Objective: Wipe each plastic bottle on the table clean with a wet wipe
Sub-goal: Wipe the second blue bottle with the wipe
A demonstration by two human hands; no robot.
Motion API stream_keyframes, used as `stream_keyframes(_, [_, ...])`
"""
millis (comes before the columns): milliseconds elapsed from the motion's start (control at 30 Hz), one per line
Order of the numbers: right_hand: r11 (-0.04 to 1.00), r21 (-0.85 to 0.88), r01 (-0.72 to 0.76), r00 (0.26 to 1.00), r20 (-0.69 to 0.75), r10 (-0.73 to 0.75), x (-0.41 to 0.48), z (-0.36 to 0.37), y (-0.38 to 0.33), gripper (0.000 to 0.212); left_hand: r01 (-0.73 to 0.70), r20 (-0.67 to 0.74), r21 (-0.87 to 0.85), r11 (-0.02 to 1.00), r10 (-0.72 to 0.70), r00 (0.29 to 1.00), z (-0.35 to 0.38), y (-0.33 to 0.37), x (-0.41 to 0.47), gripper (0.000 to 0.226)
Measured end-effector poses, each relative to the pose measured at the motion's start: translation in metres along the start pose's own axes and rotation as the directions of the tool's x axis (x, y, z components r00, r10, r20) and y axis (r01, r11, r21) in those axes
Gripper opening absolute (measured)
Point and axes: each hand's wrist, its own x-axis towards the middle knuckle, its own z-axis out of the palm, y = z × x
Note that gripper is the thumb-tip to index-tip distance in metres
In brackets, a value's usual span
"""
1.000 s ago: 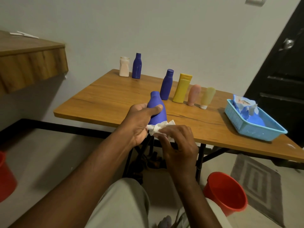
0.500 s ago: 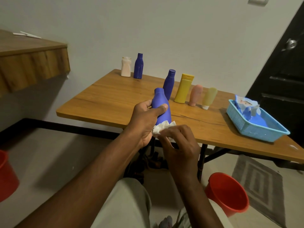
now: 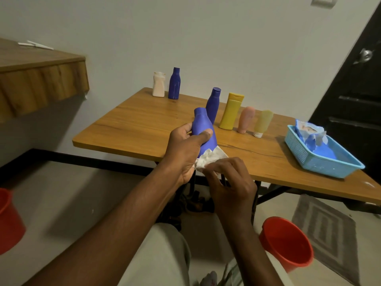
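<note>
While the left hand [image 3: 183, 149] grips the blue bottle [image 3: 203, 131], neck tilted far-left, the right hand [image 3: 228, 182] pinches the wet wipe [image 3: 208, 158] at its near base.

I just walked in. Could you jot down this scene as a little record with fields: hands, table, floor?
Left hand: grips a tilted blue bottle
Right hand: pinches a white wipe at that bottle's base
Table, far corner: white bottle, dark blue bottle
Table, row: tall blue bottle, yellow bottle, pink tube, pale tube
Table, right end: light blue basket holding a wipe pack
Floor: red bucket near the right leg; second bucket at the left edge
</note>
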Motion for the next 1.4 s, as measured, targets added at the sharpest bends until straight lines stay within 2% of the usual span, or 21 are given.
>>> stream_keyframes(133, [0.992, -0.005, -0.126, 0.992, -0.021, 0.126, -0.001, -0.018, 0.020, 0.009, -0.012, -0.006, -0.024, 1.000, 0.012, 1.000, 0.000, 0.005, 0.002, 0.026])
stream_keyframes(200, [0.991, -0.004, -0.136, 0.991, -0.016, 0.136, -0.001, -0.020, 0.022, 0.010, -0.005, -0.015, -0.023, 1.000, 0.005, 1.000, -0.001, 0.004, 0.002, 0.026])
stream_keyframes(367, [1.000, 0.003, 0.012, 1.000, 0.017, -0.012, 0.002, -0.008, 0.002, 0.004, 0.000, -0.002, -0.015, 1.000, 0.000, 1.000, 0.002, -0.002, 0.000, 0.019])
stream_keyframes(467, [0.994, -0.031, 0.101, 0.995, 0.031, -0.100, 0.004, -0.008, 0.000, 0.010, 0.006, 0.002, -0.014, 1.000, -0.006, 1.000, 0.001, -0.001, -0.001, 0.019])
stream_keyframes(533, [0.999, -0.029, 0.034, 0.999, 0.011, -0.033, 0.002, -0.013, 0.009, 0.004, 0.016, 0.001, -0.027, 1.000, -0.016, 1.000, 0.002, 0.002, -0.001, 0.022])
stream_keyframes(633, [0.994, -0.024, -0.108, 0.994, -0.005, 0.108, -0.002, -0.018, 0.022, 0.009, 0.008, -0.013, -0.024, 1.000, -0.008, 1.000, 0.002, 0.002, 0.000, 0.027])
stream_keyframes(833, [0.999, -0.007, -0.048, 0.999, 0.006, 0.048, -0.005, -0.006, 0.006, 0.006, 0.000, -0.006, -0.013, 1.000, 0.000, 1.000, 0.002, -0.002, -0.004, 0.031])
stream_keyframes(933, [0.999, -0.014, -0.030, 0.999, 0.020, 0.030, -0.004, -0.007, 0.006, 0.005, 0.001, 0.013, -0.022, 1.000, -0.001, 1.000, 0.002, 0.000, -0.004, 0.021])
stream_keyframes(1033, [0.995, -0.032, -0.093, 0.996, 0.001, 0.093, -0.003, -0.019, 0.016, 0.006, 0.002, 0.011, -0.028, 1.000, -0.002, 1.000, 0.001, 0.004, -0.002, 0.022])
stream_keyframes(1133, [0.982, 0.063, -0.176, 0.983, 0.053, 0.173, -0.002, -0.027, 0.024, 0.005, 0.002, 0.015, -0.039, 0.999, -0.001, 1.000, 0.000, 0.006, -0.002, 0.023])
stream_keyframes(1200, [0.958, 0.147, -0.247, 0.968, 0.086, 0.236, -0.001, -0.025, 0.022, 0.014, 0.004, 0.021, -0.042, 0.999, -0.003, 1.000, -0.001, 0.008, -0.003, 0.030])
stream_keyframes(1300, [0.882, 0.299, -0.364, 0.931, 0.122, 0.343, 0.006, -0.021, 0.012, 0.020, -0.005, 0.063, -0.009, 1.000, 0.005, 0.998, -0.002, 0.010, -0.004, 0.019])
stream_keyframes(1400, [0.887, 0.276, -0.371, 0.926, 0.190, 0.328, 0.015, -0.015, 0.005, 0.019, 0.024, 0.130, 0.011, 1.000, -0.025, 0.991, 0.002, 0.007, -0.007, 0.014])
